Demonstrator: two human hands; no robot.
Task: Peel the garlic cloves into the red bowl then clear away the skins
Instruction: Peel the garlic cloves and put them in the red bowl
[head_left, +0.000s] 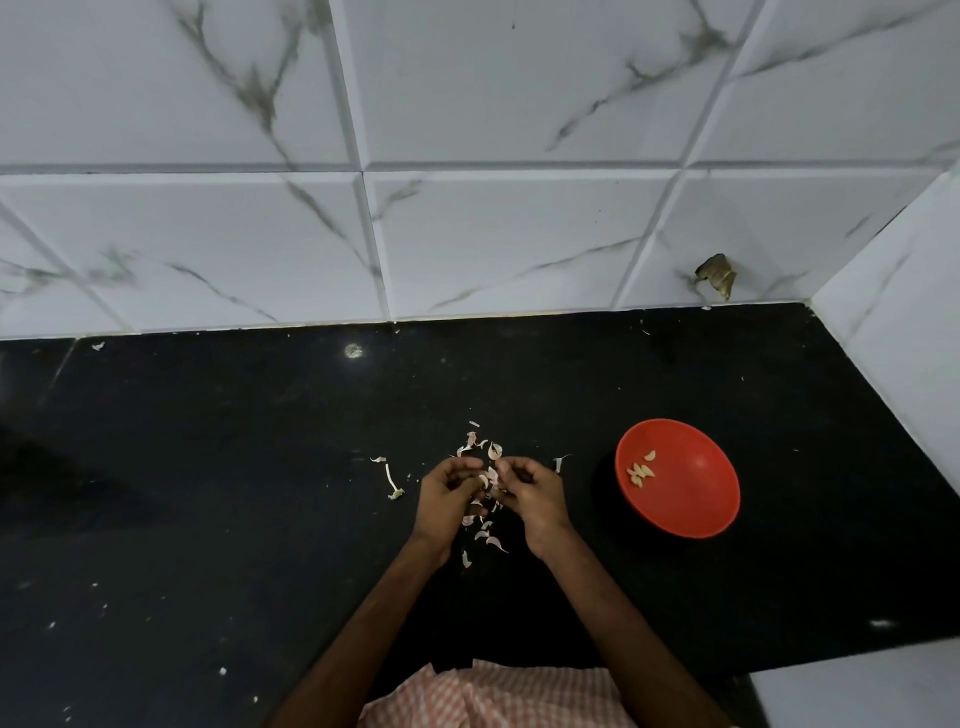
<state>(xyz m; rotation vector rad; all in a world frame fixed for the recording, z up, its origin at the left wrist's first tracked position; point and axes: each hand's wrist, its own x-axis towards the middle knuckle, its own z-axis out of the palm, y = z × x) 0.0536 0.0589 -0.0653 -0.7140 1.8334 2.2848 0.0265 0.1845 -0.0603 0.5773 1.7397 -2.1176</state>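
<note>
Pinching a garlic clove (485, 480) between them above the scattered skins (484, 535), the left hand (445, 496) and right hand (531, 492) curl round it, the red bowl (698, 501) lying rightward, nearest the right hand.

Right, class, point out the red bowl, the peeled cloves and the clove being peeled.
red bowl (698, 512): head view, bare inner wall.
peeled cloves (640, 474): head view, middle of the little pile.
held clove (484, 481): head view, its pale visible part.

A black desk (208, 467) meets a white, grey-veined tiled wall (519, 234) bearing a brown patch (717, 273) near the right corner; checked cloth (498, 696) shows at the bottom edge.
</note>
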